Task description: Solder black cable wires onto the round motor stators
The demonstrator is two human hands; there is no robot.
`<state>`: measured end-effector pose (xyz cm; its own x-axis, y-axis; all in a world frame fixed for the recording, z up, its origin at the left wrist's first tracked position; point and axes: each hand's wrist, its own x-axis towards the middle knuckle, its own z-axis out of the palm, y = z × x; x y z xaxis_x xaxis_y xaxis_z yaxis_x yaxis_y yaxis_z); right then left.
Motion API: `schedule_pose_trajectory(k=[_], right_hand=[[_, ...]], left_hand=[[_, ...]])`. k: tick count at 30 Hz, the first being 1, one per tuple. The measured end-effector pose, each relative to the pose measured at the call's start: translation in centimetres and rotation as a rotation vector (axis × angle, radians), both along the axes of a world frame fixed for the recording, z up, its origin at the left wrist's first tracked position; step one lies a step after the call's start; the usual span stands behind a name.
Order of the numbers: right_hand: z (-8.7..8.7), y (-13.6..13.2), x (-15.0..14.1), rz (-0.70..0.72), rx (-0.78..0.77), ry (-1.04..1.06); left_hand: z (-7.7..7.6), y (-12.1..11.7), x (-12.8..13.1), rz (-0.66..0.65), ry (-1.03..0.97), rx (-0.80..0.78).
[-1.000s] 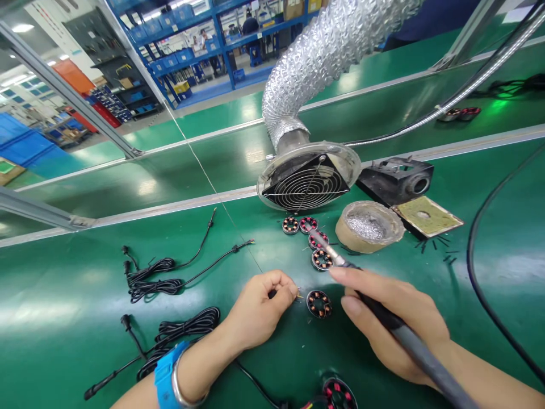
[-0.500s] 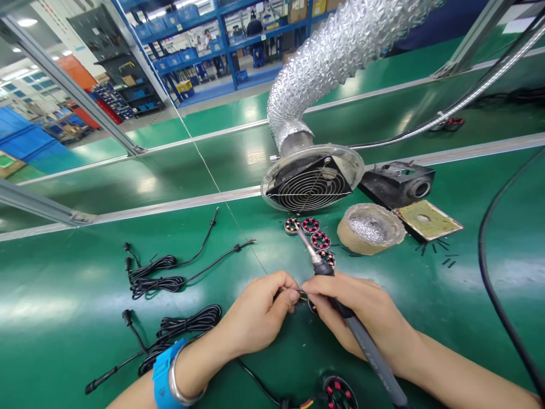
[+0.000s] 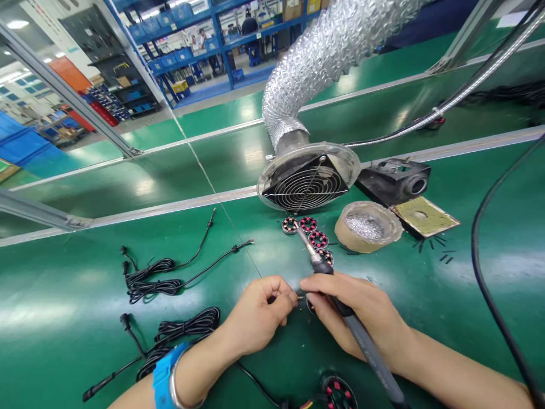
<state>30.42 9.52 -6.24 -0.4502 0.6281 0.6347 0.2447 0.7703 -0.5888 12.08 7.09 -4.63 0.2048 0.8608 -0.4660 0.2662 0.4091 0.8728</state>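
My right hand [image 3: 361, 307] is closed around a soldering iron [image 3: 361, 335], its metal tip pointing up and away toward the small round motor stators [image 3: 318, 239]. In my left hand [image 3: 266, 309], thumb and forefinger pinch the end of a black cable, with a short bit of wire showing past the fingertips. The two hands are close together, left fingertips just short of the right ones. Partly hidden behind the right fingers is another stator [image 3: 310, 305]. Nearer to me, a stator with red coils [image 3: 339, 393] lies joined to coloured wires.
Coiled black cables [image 3: 155, 287] lie on the green bench at left. A fume extractor [image 3: 309, 179] with a foil duct [image 3: 315, 68] stands behind the stators. Right of it are a tub of silvery material [image 3: 368, 227], an iron stand [image 3: 395, 182] and a yellow sponge [image 3: 426, 216].
My left fingers have drawn slightly left, away from my right fingertips, keeping their pinch on the cable. The right hand still holds the iron. The whole view has shifted a little.
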Motion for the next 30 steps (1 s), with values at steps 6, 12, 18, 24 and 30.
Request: schedule_pose_trajectory(k=[6,12,18,24,30], right_hand=[[1.9,-0.3,2.8,0.013,-0.057,0.0],[2.7,-0.9,4.4,0.076,-0.242,0.013],[2.2,-0.7,3.8,0.09,-0.301,0.018],[2.1,-0.8,3.7,0.09,-0.278,0.021],[2.3,-1.1,3.5,0.098,-0.27,-0.002]], left_hand=[[-0.2,-0.6,0.3,0.048,0.081,0.002],[-0.2,-0.7,0.3,0.048,0.09,-0.012],[-0.4,-0.7,0.2,0.048,0.093,0.013],[-0.4,-0.8,0.3,0.049,0.101,0.018],[-0.4,-0.8,0.3,0.047,0.101,0.023]])
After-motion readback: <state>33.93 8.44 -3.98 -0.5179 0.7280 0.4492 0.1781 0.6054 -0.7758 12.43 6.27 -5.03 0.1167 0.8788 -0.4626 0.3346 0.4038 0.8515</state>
